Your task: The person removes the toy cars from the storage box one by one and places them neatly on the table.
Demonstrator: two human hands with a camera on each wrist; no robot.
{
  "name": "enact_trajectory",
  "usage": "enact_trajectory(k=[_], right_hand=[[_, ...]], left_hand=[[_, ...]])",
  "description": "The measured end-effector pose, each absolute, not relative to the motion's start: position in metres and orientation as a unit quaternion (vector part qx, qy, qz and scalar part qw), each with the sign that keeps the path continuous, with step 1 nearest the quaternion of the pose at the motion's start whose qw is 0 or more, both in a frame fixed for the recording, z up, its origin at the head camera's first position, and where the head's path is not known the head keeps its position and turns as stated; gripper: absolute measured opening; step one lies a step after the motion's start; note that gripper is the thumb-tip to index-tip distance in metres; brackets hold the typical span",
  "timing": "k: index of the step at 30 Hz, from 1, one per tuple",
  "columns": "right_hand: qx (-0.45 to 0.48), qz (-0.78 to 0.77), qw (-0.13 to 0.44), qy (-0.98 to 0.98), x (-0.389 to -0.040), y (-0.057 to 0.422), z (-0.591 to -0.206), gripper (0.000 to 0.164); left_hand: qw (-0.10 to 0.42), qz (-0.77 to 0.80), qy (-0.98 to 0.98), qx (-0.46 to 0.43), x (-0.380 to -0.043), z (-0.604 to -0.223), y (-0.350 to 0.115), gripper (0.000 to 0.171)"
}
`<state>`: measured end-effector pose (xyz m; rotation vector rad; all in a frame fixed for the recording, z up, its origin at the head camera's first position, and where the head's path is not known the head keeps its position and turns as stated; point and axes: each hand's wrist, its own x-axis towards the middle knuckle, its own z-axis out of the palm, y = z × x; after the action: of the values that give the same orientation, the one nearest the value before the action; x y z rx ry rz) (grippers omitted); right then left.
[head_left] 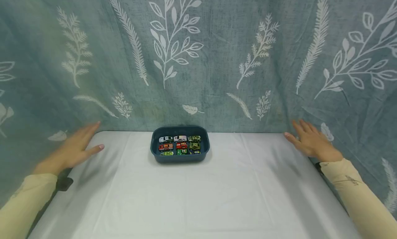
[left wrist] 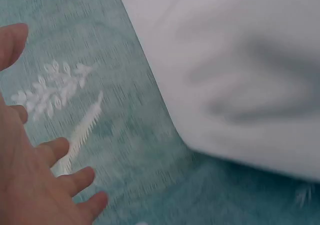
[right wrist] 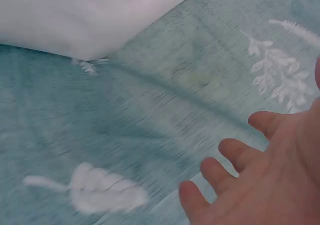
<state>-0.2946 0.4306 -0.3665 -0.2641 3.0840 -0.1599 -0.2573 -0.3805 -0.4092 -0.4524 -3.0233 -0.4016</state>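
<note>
A dark blue rectangular bin point(head_left: 180, 159) stands at the far middle of the white table, with several small toy cars inside. Among them are a white car point(head_left: 180, 138), a red car point(head_left: 181, 145) and an orange car point(head_left: 165, 147). My left hand point(head_left: 72, 147) is raised at the table's far left corner, fingers spread and thumb out, holding nothing. Over the far right corner my right hand point(head_left: 313, 141) also has its fingers straight and apart, with nothing in it. Both hands are well away from the bin.
A white cloth covers the table point(head_left: 186, 197), and shadows of both arms fall on it. Behind and around it hangs a blue-green curtain point(head_left: 217, 60) with white leaf prints. Dark straps show at both wrists.
</note>
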Motion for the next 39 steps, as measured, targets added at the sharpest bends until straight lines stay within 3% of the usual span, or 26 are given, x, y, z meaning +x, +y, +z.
enact_trajectory(k=[4, 13, 19, 32, 39], right_hand=[[-0.107, -0.040, -0.001, 0.993, -0.307, 0.400, -0.371, 0.085], [-0.200, -0.107, 0.018, 0.974, -0.336, 0.301, -0.377, 0.069], [-0.260, -0.119, 0.043, 0.957, -0.353, 0.228, -0.390, 0.064], [-0.366, -0.196, 0.094, 0.905, -0.381, 0.092, -0.393, 0.059], [-0.407, -0.222, 0.065, 0.884, -0.405, 0.039, -0.418, 0.045]], left_hand=[[0.008, -0.168, -0.974, -0.154, -0.261, -0.418, -0.360, 0.100], [-0.069, -0.300, -0.939, -0.153, -0.297, -0.464, -0.290, 0.110], [-0.127, -0.457, -0.866, -0.159, -0.312, -0.496, -0.263, 0.103], [-0.071, -0.524, -0.840, -0.125, -0.313, -0.534, -0.233, 0.092], [-0.069, -0.474, -0.870, -0.113, -0.315, -0.533, -0.230, 0.083]])
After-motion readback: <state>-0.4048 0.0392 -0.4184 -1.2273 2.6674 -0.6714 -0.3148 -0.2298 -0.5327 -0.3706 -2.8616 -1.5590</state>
